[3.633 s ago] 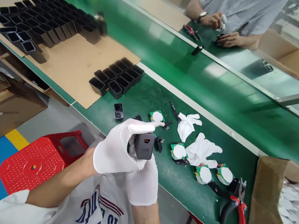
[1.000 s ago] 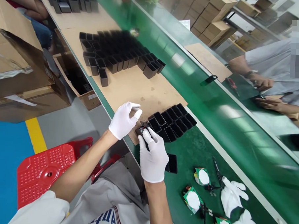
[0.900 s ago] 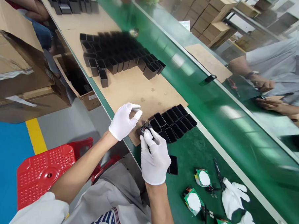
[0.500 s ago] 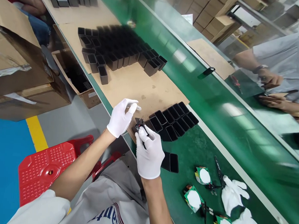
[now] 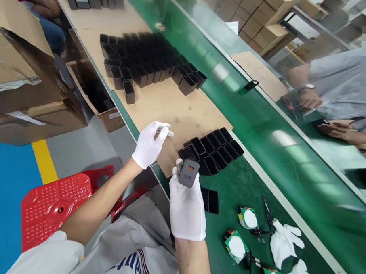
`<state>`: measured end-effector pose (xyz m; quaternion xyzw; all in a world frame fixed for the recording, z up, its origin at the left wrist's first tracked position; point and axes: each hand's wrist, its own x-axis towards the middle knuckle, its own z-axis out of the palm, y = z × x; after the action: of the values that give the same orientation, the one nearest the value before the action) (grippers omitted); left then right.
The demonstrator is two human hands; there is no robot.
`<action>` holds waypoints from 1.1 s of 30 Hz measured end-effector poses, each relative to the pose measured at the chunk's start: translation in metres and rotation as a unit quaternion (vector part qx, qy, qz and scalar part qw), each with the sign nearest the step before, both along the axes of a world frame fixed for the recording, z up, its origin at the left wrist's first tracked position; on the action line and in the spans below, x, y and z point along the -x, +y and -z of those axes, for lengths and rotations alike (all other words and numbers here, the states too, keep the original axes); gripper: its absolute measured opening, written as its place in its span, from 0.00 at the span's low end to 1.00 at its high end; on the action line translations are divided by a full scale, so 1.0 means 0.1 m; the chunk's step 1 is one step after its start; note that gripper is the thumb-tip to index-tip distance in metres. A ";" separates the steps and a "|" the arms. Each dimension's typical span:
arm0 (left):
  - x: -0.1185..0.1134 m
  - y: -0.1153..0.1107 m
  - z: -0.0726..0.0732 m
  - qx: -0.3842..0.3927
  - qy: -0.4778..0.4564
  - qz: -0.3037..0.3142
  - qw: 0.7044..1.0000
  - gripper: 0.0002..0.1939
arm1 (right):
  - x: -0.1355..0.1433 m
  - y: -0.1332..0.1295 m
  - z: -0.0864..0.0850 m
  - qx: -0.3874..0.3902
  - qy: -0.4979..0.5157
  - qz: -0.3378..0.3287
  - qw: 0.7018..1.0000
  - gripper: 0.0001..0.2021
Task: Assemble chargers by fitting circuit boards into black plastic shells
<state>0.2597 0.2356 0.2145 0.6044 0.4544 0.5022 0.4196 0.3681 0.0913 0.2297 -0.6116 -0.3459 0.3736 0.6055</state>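
Observation:
In its white glove, my right hand (image 5: pixel 187 212) grips a black charger case (image 5: pixel 189 173), palm up. The face turned toward me has an orange port slot and faint markings. My left hand (image 5: pixel 150 144), also gloved, hovers over the cardboard sheet's near edge with nothing in it, its fingers stretched forward and its thumb apart from the palm. Just beyond the right hand stands a cluster of black open-topped cases (image 5: pixel 215 148); the nearest one (image 5: pixel 188 152) looks different inside, but I cannot make out its contents. Two more cases (image 5: pixel 213 201) sit right of my right wrist.
Many black cases (image 5: pixel 144 58) stand on the cardboard sheet (image 5: pixel 160 101). Green circuit boards with white discs (image 5: pixel 237 245) and white gloves (image 5: pixel 284 242) lie at lower right. A green conveyor belt (image 5: pixel 262 124) runs alongside; a co-worker's hands (image 5: pixel 312 98) are across it. A red stool (image 5: pixel 58 206) stands left.
My right hand has turned over, so the charger case's port face now shows instead of its plug-pin end. My left hand has barely moved.

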 end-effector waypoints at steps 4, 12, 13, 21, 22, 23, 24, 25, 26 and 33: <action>-0.02 0.01 0.01 -0.003 -0.001 0.000 1.000 0.12 | 0.06 -0.11 -0.04 0.036 0.157 -0.029 0.987 0.22; 0.18 -0.38 -0.20 -0.080 -0.047 0.044 0.995 0.08 | -0.03 -0.09 -0.18 0.069 0.232 0.007 0.970 0.19; 0.23 -0.50 -0.25 -0.108 -0.030 0.063 0.992 0.11 | -0.03 -0.08 -0.22 0.070 0.208 0.012 0.976 0.20; 0.24 -1.02 -0.33 -0.121 0.156 0.113 0.974 0.43 | 0.10 -0.11 -0.30 0.046 -0.046 0.170 0.983 0.22; 0.21 -1.03 -0.29 -0.091 0.160 0.108 0.977 0.38 | 0.11 -0.12 -0.31 0.047 -0.081 0.179 0.979 0.23; 0.19 -1.02 -0.26 -0.062 0.151 0.101 0.981 0.34 | 0.12 -0.14 -0.31 0.044 -0.104 0.179 0.977 0.24; 0.18 -1.02 -0.24 -0.038 0.134 0.094 0.986 0.31 | 0.12 -0.16 -0.32 0.037 -0.114 0.172 0.978 0.25; 0.17 -1.02 -0.22 -0.020 0.109 0.086 0.990 0.30 | 0.11 -0.19 -0.33 0.027 -0.120 0.161 0.979 0.25; 0.16 -1.02 -0.21 -0.007 0.080 0.083 0.993 0.30 | 0.09 -0.21 -0.34 0.015 -0.126 0.146 0.981 0.25; 0.17 -1.09 -0.19 0.068 -0.075 0.132 0.986 0.32 | -0.11 -0.36 -0.41 -0.083 -0.169 0.014 0.982 0.14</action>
<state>0.2427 0.1266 0.2335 0.5902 0.3710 0.4538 0.5551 0.3795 0.0557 0.2709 -0.6184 -0.4648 0.2262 0.5919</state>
